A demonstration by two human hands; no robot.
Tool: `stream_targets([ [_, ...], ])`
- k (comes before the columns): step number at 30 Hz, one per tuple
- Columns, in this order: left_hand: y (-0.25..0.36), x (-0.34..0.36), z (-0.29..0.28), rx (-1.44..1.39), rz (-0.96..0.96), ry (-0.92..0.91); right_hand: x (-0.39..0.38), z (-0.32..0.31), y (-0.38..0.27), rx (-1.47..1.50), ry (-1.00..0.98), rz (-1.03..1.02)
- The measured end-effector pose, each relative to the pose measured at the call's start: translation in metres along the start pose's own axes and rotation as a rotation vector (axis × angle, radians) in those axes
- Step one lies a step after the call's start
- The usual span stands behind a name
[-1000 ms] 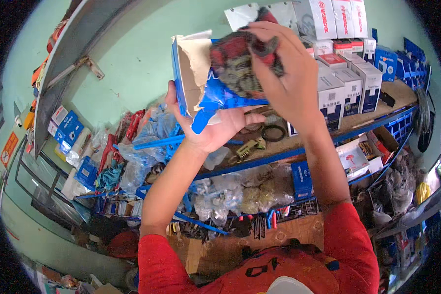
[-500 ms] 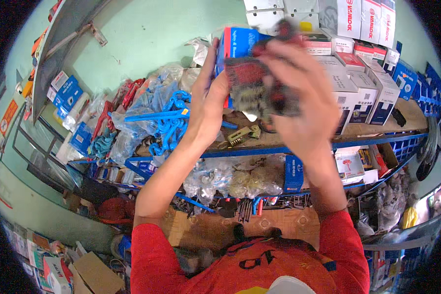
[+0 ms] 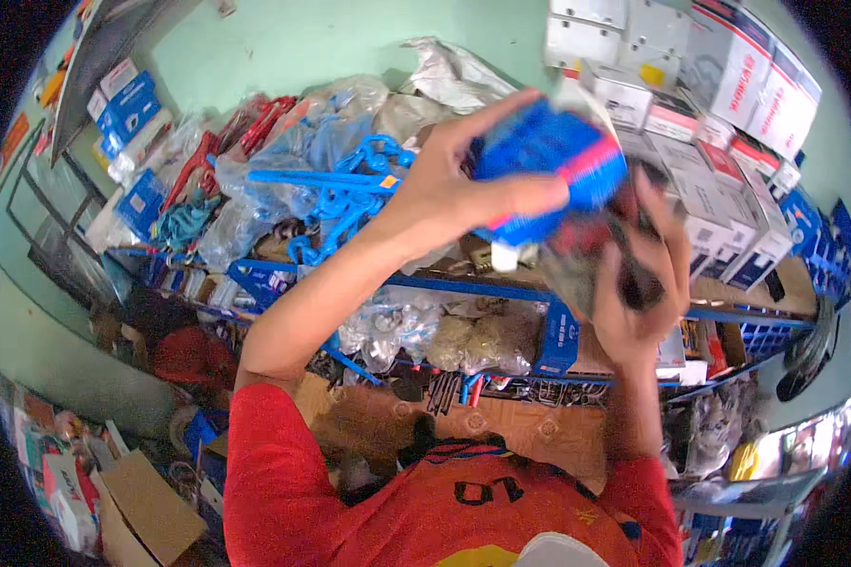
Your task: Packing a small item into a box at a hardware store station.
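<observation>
My left hand [image 3: 459, 184] grips a blue cardboard box [image 3: 548, 161] with a red stripe, its thumb lying across the near side. The box is tilted above the shelf, and motion blurs it. Close on its right, my right hand [image 3: 654, 274] is closed round a dark red and black item [image 3: 581, 250]. That item is too smeared to name, and the fingers cover part of it. Whether it touches the box I cannot tell. Behind my left wrist, blue metal rods and chain-like parts [image 3: 350, 184] lie on a heap of plastic bags.
White and red cartons [image 3: 719, 203] are stacked on the right of the shelf. A blue shelf edge [image 3: 444, 283] runs below my hands. Clear bags of small parts [image 3: 487, 342] fill the lower level. An opened brown carton [image 3: 151, 510] stands at the lower left.
The blue box has turned from upright to tilted and now shows more of its side. The dark red item has moved from in front of the box to its lower right. My view has shifted.
</observation>
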State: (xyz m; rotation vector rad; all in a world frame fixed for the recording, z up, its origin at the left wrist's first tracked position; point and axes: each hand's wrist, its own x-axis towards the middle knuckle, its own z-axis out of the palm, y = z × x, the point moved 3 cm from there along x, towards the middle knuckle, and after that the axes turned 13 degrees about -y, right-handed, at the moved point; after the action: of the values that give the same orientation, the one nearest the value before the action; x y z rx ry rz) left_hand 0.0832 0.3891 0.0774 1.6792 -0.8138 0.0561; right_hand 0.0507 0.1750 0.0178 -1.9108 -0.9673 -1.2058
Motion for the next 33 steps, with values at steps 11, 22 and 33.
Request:
stream_targets([
  [11, -0.019, 0.054, -0.158, 1.058, -0.357, 0.267, -0.099, 0.017, -0.008, 0.053, -0.097, 0.479],
  [22, -0.182, 0.157, -0.249, 1.341, -1.032, 0.098, -0.206, -0.026, -0.033, -0.129, -0.258, 0.862],
  [33, -0.199, 0.169, -0.257, 1.417, -0.878, -0.053, -0.277, -0.042, -0.065, -0.24, -0.228, 1.127],
])
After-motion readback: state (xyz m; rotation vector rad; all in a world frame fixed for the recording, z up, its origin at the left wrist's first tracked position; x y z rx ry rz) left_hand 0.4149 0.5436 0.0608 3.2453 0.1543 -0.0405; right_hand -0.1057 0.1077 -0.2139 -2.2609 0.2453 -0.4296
